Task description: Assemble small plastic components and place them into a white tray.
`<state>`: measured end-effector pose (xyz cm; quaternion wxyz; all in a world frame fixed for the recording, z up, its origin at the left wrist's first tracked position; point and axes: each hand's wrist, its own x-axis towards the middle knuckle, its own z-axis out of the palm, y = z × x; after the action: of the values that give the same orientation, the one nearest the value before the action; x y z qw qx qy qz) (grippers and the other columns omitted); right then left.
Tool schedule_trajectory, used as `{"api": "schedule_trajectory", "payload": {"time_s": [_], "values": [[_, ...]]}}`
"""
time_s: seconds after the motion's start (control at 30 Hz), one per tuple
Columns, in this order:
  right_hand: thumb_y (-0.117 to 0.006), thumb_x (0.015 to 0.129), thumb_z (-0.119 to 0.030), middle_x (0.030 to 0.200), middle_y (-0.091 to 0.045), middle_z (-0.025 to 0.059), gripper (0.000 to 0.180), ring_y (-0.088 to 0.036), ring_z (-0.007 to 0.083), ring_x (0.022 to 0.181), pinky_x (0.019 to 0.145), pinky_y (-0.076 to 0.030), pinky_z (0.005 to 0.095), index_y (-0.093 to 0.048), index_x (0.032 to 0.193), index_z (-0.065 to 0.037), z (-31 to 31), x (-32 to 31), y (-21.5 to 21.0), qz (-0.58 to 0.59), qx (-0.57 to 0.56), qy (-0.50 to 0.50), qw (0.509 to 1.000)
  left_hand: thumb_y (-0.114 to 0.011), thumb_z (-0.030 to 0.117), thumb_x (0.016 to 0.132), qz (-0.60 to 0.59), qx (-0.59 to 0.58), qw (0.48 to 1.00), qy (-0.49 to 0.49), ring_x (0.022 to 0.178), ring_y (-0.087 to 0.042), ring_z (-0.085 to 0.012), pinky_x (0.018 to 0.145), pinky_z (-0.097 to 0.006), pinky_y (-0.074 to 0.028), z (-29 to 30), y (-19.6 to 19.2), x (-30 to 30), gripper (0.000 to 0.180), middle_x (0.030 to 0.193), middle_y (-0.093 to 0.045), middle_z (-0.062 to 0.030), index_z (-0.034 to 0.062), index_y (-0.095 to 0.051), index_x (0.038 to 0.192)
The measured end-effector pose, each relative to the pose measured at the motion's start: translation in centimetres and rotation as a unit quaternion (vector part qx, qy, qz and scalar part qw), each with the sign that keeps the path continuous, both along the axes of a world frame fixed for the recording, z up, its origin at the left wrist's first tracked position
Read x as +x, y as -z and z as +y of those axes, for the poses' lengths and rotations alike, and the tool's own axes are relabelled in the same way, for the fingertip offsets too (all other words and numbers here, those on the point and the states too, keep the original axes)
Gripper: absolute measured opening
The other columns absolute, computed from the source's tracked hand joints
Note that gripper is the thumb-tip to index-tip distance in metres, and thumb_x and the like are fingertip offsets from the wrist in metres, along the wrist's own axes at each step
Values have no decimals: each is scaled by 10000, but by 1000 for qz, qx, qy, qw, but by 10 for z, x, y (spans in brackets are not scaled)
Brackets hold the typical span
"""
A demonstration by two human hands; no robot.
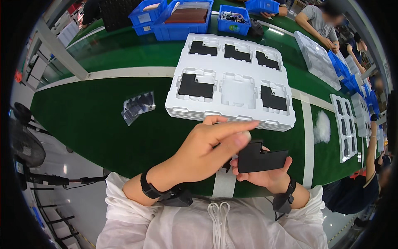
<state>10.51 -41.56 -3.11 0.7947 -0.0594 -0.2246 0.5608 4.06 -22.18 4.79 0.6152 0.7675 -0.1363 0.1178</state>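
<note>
My right hand (269, 176) holds a flat black L-shaped piece (262, 161) from below, with a notch at its upper right. Just left of that piece, my left hand (207, 147) hovers with its fingers stretched out and the thumb apart from them. Nothing shows between those fingers. Ahead of both hands lies a stack of white moulded plastic trays (174, 101). Similar black pieces (197, 88) sit in several recesses of the top tray. Its front middle recess (238, 90) shows bare white plastic.
A clear bag of small dark parts (139, 107) lies on the green table (95, 112), left of the trays. Blue bins (182, 31) stand behind. To the right are another white tray (345, 124), crumpled clear plastic (322, 128) and co-workers. A fan (27, 145) stands left.
</note>
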Motion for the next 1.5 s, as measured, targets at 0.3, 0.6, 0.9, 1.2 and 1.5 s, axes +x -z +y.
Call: {"api": "schedule_trajectory", "payload": {"time_s": [0.3,0.6,0.9,1.2,1.5], "values": [[-675,634,-654,1275,-367,314,1026,-442,357,1138,901,-417,386,-299,1304,26,-1,6,-4,-46,-86,-9,995,-553,115,881,51,-15,999,6,564,-473,-71,935,-344,-307,4,2,3,158,576,-565,8,29,-674,828],[-612,648,-707,1332,-323,307,1026,-425,364,1174,902,-421,399,-291,1340,-20,-11,2,5,10,-58,16,998,-440,169,915,87,12,996,25,971,-548,-221,960,-429,-320,33,11,-4,319,1013,-619,-114,5,-542,1169],[-754,702,-294,1255,-465,209,667,-478,312,1119,899,-405,396,-474,1227,6,-22,28,-15,-368,-306,213,852,-534,310,874,65,440,872,206,1326,-288,-221,1072,-501,-171,46,40,-20,478,1419,-327,-94,91,-452,1290],[-751,649,-284,1251,-437,231,626,-474,373,1018,874,-391,429,-543,1176,-18,-28,28,-27,-767,-293,217,528,-489,495,853,41,406,885,225,1330,-280,-233,1069,-531,-128,49,46,-15,484,1427,-324,-71,254,-499,1272],[-715,677,-327,1191,-470,207,573,-478,338,1013,859,-385,444,-569,1144,-30,-22,28,-26,-806,-285,193,481,-526,499,827,75,399,883,236,1321,-302,-206,1079,-506,-122,55,47,-5,515,1411,-359,-47,265,-489,1285]]}}
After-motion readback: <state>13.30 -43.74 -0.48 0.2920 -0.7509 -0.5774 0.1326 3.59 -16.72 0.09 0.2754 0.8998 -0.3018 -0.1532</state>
